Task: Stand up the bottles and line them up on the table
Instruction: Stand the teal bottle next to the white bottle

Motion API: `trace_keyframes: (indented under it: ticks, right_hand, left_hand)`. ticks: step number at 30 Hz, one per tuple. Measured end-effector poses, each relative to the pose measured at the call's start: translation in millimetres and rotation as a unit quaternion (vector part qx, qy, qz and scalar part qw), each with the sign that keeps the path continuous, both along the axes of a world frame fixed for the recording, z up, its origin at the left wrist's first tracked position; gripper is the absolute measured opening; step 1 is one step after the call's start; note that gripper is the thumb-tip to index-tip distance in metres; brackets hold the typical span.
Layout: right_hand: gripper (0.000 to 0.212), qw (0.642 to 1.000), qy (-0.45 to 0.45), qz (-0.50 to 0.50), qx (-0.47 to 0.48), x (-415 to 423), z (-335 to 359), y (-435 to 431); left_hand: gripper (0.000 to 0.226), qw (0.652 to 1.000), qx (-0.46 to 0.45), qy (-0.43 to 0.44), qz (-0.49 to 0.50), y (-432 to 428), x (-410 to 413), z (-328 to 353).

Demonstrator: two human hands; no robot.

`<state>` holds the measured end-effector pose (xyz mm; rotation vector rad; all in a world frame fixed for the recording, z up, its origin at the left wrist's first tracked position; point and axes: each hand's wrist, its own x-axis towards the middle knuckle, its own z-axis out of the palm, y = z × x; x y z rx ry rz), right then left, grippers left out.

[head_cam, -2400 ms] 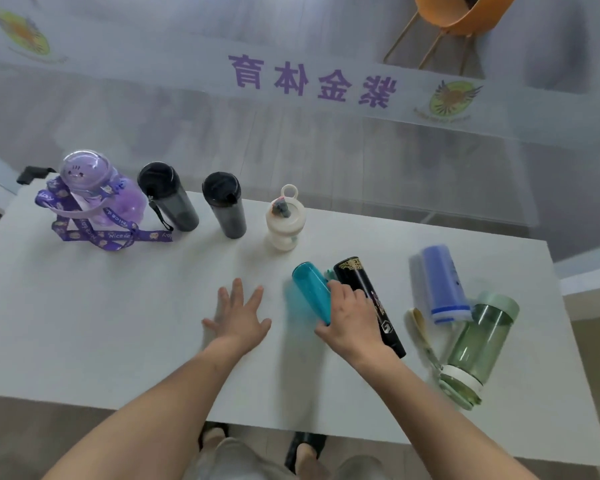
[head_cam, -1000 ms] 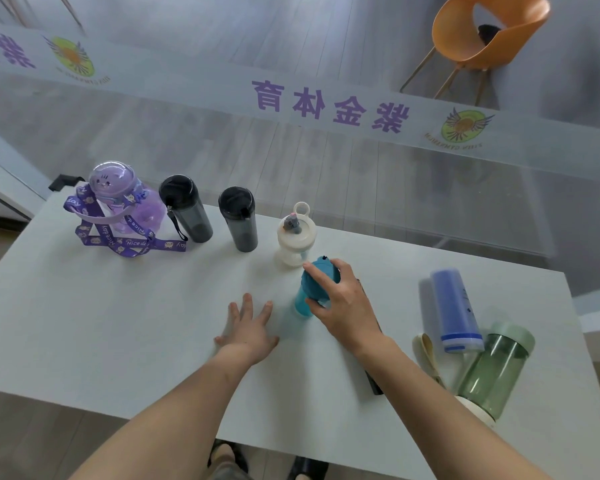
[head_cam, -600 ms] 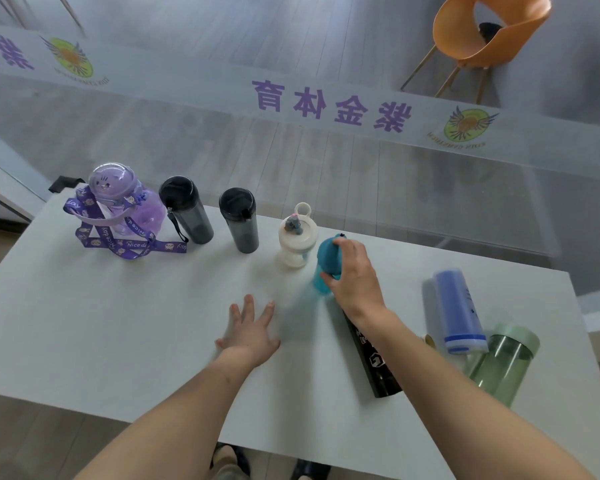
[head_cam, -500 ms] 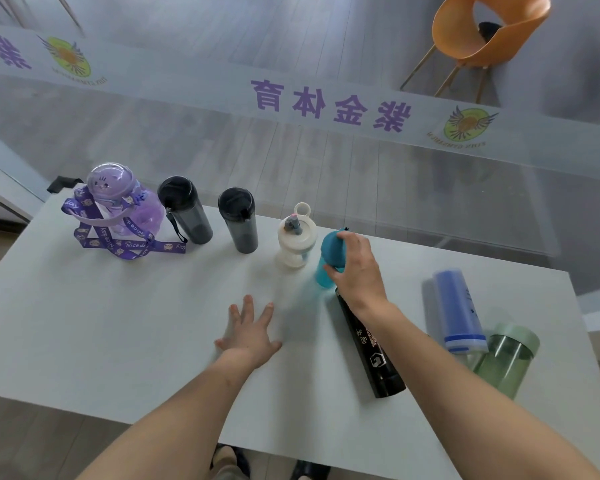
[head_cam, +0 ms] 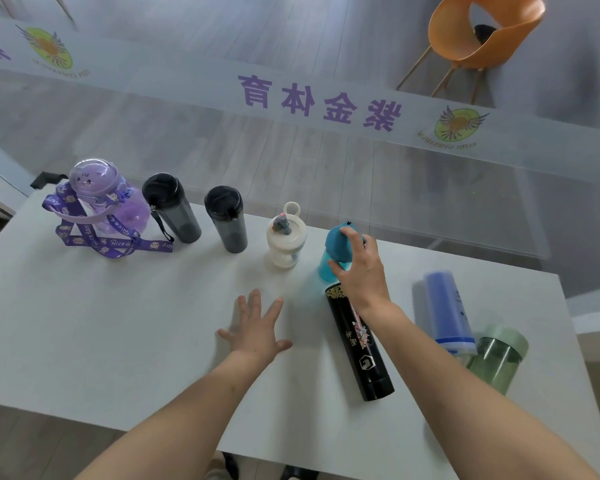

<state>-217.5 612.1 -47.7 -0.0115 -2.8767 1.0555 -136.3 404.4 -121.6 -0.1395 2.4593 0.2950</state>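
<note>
Moved: teal bottle [head_cam: 336, 252] is up off its side and now stands by the cream bottle [head_cam: 284, 242], joining the row.
Hands: right hand [head_cam: 361, 268] wraps its cap; left hand [head_cam: 257, 327] lies spread flat on the worktop [head_cam: 118, 323].
Risk: letting go carelessly could tip it onto its neighbour.
Count: five upright, three lying down.

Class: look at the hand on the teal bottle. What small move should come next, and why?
Probably let go. The teal bottle stands upright at the end of the row, beside the cream bottle, with the right hand on its cap. The black flask lies flat, waiting.
</note>
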Motion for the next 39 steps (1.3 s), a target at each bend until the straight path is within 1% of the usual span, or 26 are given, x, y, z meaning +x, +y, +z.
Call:
trace_keyframes:
  ticks: [5, 14, 33, 35, 38, 39]
  right_hand:
    - [0.063, 1.000, 0.005, -0.017, -0.008, -2, -3, 8]
    - [0.063, 1.000, 0.007, 0.009, -0.008, -18, -6, 6]
    - [0.065, 0.999, 0.010, 0.024, -0.026, -18, -8, 8]
    - [0.070, 0.999, 0.019, 0.025, -0.043, -17, -8, 9]
    - [0.087, 0.997, 0.025, 0.025, -0.066, -12, -8, 13]
    - [0.089, 0.997, 0.023, 0.020, -0.066, -8, -9, 15]
  left_hand:
    - [0.108, 0.999, -0.026, -0.020, -0.019, 10, -2, 2]
    - [0.105, 0.999, -0.012, -0.032, -0.020, 11, -3, 7]
    - [0.103, 0.999, -0.012, -0.030, -0.025, 10, -3, 6]
    - [0.103, 0.999, -0.009, -0.030, -0.025, 9, -3, 5]
    - [0.104, 0.999, -0.011, -0.032, -0.028, 8, -4, 6]
    - [0.104, 0.999, -0.012, -0.032, -0.028, 8, -4, 6]
